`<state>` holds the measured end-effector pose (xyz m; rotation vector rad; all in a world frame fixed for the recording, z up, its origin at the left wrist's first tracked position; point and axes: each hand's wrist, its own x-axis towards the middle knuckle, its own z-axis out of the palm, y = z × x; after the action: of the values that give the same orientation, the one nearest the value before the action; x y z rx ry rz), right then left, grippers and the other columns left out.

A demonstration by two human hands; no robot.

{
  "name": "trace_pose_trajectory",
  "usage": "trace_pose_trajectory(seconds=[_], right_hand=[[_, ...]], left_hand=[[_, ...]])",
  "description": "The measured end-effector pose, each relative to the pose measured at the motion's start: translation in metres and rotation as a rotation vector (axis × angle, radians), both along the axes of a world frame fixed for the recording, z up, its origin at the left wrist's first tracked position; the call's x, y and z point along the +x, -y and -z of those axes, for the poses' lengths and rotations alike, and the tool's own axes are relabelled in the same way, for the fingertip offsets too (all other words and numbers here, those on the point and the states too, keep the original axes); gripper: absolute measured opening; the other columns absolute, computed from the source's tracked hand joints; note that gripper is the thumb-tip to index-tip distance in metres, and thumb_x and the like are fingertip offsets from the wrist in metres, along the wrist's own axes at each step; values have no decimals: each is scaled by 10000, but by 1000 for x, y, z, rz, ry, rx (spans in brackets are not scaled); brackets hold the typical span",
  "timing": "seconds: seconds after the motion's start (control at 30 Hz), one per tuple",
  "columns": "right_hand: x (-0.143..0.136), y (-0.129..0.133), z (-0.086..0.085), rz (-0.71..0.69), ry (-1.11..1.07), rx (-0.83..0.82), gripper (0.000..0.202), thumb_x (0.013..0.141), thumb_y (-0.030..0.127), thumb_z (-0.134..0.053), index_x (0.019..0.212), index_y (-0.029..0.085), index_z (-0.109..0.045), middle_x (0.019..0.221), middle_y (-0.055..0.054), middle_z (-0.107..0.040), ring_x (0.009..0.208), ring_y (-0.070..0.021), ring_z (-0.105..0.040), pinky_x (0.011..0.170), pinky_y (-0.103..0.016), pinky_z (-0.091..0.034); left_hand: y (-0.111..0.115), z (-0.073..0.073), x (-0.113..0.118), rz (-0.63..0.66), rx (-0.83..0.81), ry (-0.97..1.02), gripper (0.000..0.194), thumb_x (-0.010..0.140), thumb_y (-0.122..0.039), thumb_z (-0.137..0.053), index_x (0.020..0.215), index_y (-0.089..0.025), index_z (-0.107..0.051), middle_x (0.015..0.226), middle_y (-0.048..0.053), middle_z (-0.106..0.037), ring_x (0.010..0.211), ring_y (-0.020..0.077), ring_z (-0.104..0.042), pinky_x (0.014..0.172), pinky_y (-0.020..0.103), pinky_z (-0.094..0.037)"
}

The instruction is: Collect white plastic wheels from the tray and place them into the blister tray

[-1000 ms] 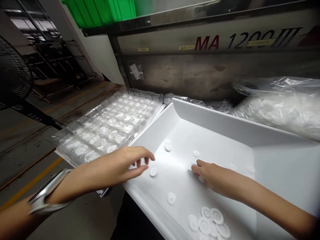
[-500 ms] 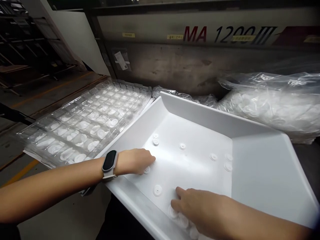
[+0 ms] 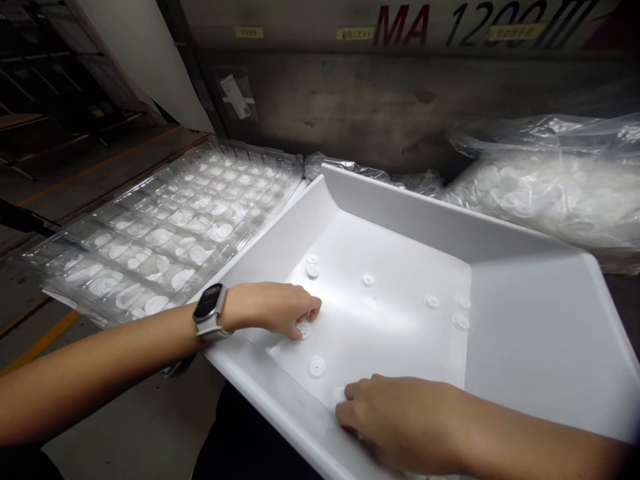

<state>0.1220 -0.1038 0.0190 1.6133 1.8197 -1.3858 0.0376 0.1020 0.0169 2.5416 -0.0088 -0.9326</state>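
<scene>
1. My left hand (image 3: pixel 285 308), watch (image 3: pixel 209 303) at the wrist, curls its fingers around a small white disc (image 3: pixel 304 329) in a pale, open bin (image 3: pixel 530 313).
2. My right hand (image 3: pixel 395 410) reaches over white pieces (image 3: pixel 339 396) at the bin's near side, its grip hidden.
3. Left of the bin lies a clear compartment tray (image 3: pixel 165 227) of white parts; beyond its far right wall, a plastic bag (image 3: pixel 555 193) bulges.

At the back stands a machine (image 3: pixel 350 100) (marked "MA 1200"), with dark racks (image 3: pixel 45 87) off left.
</scene>
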Motion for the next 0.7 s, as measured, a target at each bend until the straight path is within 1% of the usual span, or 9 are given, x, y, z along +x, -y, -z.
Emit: trace_pose_trajectory(seconds=[0.1, 0.17, 0.27, 0.37, 0.43, 0.53, 0.6, 0.7], right_hand=[[4, 1, 3, 24, -5, -16, 325, 792, 162, -568, 1102, 218, -648, 1113, -64, -663, 946, -310, -669, 492, -289, -363], [7, 0, 4, 37, -20, -21, 360, 748, 194, -598, 1102, 247, -634, 1110, -50, -661, 933, -308, -667, 466, -273, -322], [15, -3, 4, 58, -67, -18, 373, 710, 239, -601, 1079, 297, -612, 1076, -16, -653, 830, -275, -660, 431, -259, -303], [26, -6, -2, 92, -129, 26, 374, 697, 260, -579, 1065, 325, -589, 998, 20, -643, 693, -205, -602, 420, -254, -319], [34, -8, -11, 130, -168, 79, 370, 696, 231, -558, 1056, 317, -577, 917, 36, -631, 668, -174, -563, 450, -252, -341], [46, -8, -29, 200, -192, 183, 357, 700, 177, -539, 1037, 293, -560, 865, 40, -604, 669, -150, -535, 508, -251, -364], [51, -5, -42, 258, -174, 273, 336, 732, 163, -526, 1044, 286, -540, 888, 31, -594, 681, -148, -526, 544, -259, -374], [53, 4, -60, 349, -120, 406, 259, 815, 157, -473, 1038, 284, -507, 916, 21, -592, 719, -161, -532, 595, -275, -390]], left_hand=[[3, 2, 1, 27, -36, -12, 227, 818, -248, -687, 1008, -172, -589, 884, 1, -587, 767, 157, -546, 671, 305, -470], [5, 4, 2, 44, -43, -15, 169, 816, -235, -692, 936, -165, -596, 861, -2, -578, 775, 157, -541, 680, 306, -470], [7, 8, 3, 48, -47, -10, 103, 837, -222, -666, 861, -161, -587, 821, -10, -558, 732, 145, -518, 668, 300, -459], [9, 8, 1, 28, -97, -7, 111, 825, -215, -672, 845, -163, -576, 804, -18, -545, 693, 133, -495, 648, 288, -443], [11, 6, 1, -6, -156, -14, 125, 806, -203, -681, 850, -165, -570, 802, -21, -542, 672, 126, -482, 631, 279, -430], [13, 0, 1, -65, -327, -58, 164, 771, -171, -702, 811, -169, -543, 766, -34, -542, 641, 120, -478, 630, 278, -431], [14, -5, 2, -116, -516, -100, 173, 788, -129, -665, 785, -175, -498, 772, -35, -572, 675, 127, -542, 670, 290, -465], [14, -16, 5, -214, -787, -129, 182, 844, -105, -584, 845, -199, -428, 818, -26, -626, 750, 142, -629, 716, 298, -486]])
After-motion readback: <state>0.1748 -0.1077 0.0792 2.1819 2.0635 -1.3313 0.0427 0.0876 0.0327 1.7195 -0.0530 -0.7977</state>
